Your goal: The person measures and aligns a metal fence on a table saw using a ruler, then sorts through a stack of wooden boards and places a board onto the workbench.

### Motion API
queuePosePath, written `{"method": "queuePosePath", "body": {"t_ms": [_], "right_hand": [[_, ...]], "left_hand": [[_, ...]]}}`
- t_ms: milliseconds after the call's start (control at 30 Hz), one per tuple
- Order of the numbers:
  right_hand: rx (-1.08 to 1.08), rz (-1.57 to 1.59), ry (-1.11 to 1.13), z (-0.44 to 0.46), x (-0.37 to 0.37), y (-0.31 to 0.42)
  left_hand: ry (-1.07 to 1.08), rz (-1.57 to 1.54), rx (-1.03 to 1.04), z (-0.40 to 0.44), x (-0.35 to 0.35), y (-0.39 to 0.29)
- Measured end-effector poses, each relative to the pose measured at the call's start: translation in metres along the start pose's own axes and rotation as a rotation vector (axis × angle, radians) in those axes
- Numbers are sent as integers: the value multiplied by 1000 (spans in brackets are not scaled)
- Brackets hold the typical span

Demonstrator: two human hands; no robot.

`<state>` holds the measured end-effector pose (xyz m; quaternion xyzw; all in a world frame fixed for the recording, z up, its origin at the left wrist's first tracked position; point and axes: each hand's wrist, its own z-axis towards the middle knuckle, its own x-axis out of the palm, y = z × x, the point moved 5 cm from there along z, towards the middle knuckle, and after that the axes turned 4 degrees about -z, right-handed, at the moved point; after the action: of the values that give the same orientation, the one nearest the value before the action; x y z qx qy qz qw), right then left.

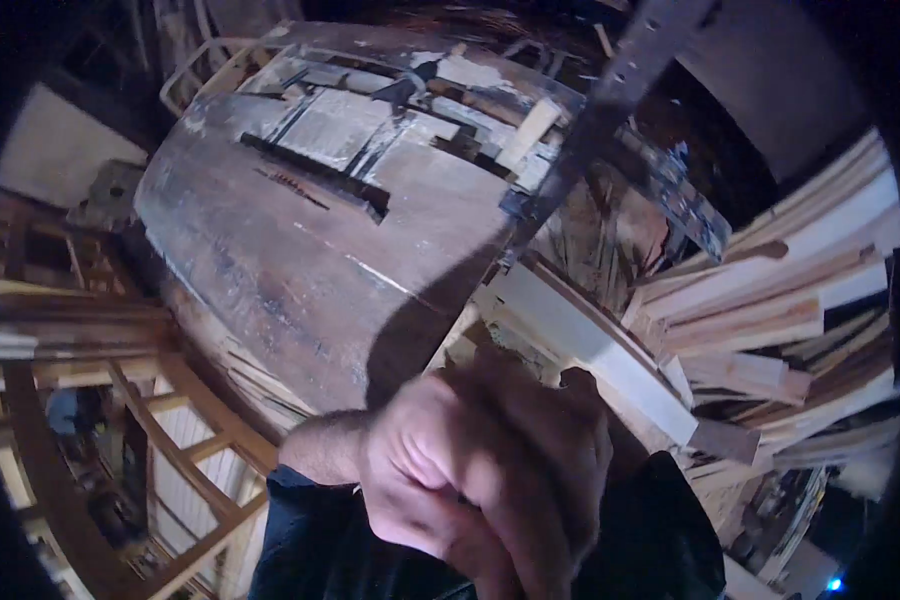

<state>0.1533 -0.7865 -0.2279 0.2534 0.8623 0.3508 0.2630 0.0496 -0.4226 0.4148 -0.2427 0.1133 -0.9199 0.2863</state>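
Note:
Both of my hands are raised close to the camera at the bottom middle, pressed together and overlapping. My left hand (pixel 425 465) comes in from the left with its forearm, and its fingers are curled closed. Against it, on the right side, is my right hand (pixel 555 430), darker and partly blurred, also curled. Anything between the fingers is hidden. Behind the hands stands a large worn machine table (pixel 290 260) with a dark slot (pixel 315 175) in its top. A long white-faced board (pixel 590 335) lies just beyond them to the right.
Stacked boards and offcuts (pixel 770 310) fill the right side. A dark metal beam (pixel 595 125) crosses above the machine's right end. Curved wooden frames (pixel 185 450) stand at the lower left. A small wooden block (pixel 530 130) rests on the machine.

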Motion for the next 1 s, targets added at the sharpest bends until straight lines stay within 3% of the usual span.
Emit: {"method": "queuePosePath", "body": {"t_ms": [33, 133, 167, 267, 333, 367, 400, 433, 467, 500, 567, 667, 767, 867, 1000], "right_hand": [[319, 277, -96, -5, 6, 1], [329, 319, -50, -23, 11, 11], [404, 125, -36, -25, 11, 12], [420, 29, -85, -43, 6, -1], [139, -346, -9, -29, 4, -66], [-145, -848, 9, -23, 6, -97], [-316, -1131, -48, -27, 8, -102], [-247, -1112, -83, -31, 5, -116], [-188, -1093, -108, -42, 0, -111], [31, -865, -113, -53, -7, -105], [240, -619, -46, -70, -17, -124], [272, -573, 43, -103, -37, -105], [299, -601, 44, -100, -48, -145], [391, -543, 21, -117, -76, -135], [488, -246, -112, -130, -123, -103]], "left_hand": [[-11, -15, -50, 1, -1, 1], [-33, -19, 40, 4, 10, 27], [-54, -14, -2, 3, 8, 26], [-75, -27, -141, 0, -4, 19], [-111, 20, -227, -2, -16, 26], [-152, 100, -258, -13, -25, 32], [-352, 311, -314, -38, -34, 36], [-248, 673, -411, -50, -50, 37], [-330, 861, -517, -59, -59, 48], [-443, 1023, -646, -78, -72, 59], [-653, 990, -891, -123, -110, 79], [-696, 1069, -989, -209, -177, 94], [-638, 1275, -1047, -227, -179, 113], [-590, 1445, -827, -250, -178, 149], [-707, 1181, -1158, -292, -168, 198]]}}
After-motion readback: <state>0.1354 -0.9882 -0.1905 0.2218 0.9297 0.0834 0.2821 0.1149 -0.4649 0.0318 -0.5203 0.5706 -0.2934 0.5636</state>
